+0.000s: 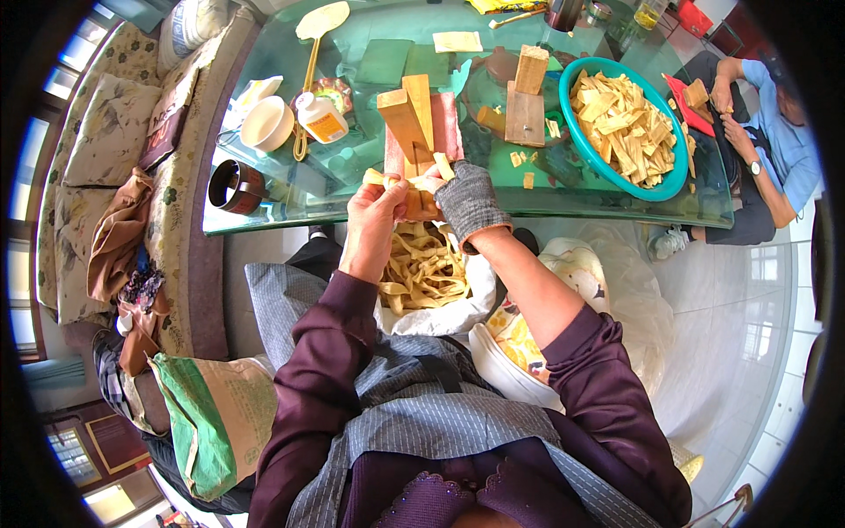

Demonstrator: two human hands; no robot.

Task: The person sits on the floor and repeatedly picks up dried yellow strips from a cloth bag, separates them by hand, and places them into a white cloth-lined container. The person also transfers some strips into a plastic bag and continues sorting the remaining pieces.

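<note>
My left hand (376,214) is bare and pinches a pale yellow strip (376,177) at the glass table's near edge. Close beside it, my right hand (465,195), in a grey fingerless glove, holds the same strip's other part, with an end standing up by the fingers. Just beyond the hands, a wooden block stand (404,122) with an upright post rests on a pink cloth (447,125). Below the hands, a white-lined container (485,297) on the floor holds many long yellow strips (422,267). The exact fold of the strip between my fingers is partly hidden.
A teal basin (680,165) of flat yellow pieces and a second wooden stand (525,119) are on the right. A white bottle (321,119), a bowl (267,124) and a dark mug (236,187) stand left. Another person (772,132) sits at far right.
</note>
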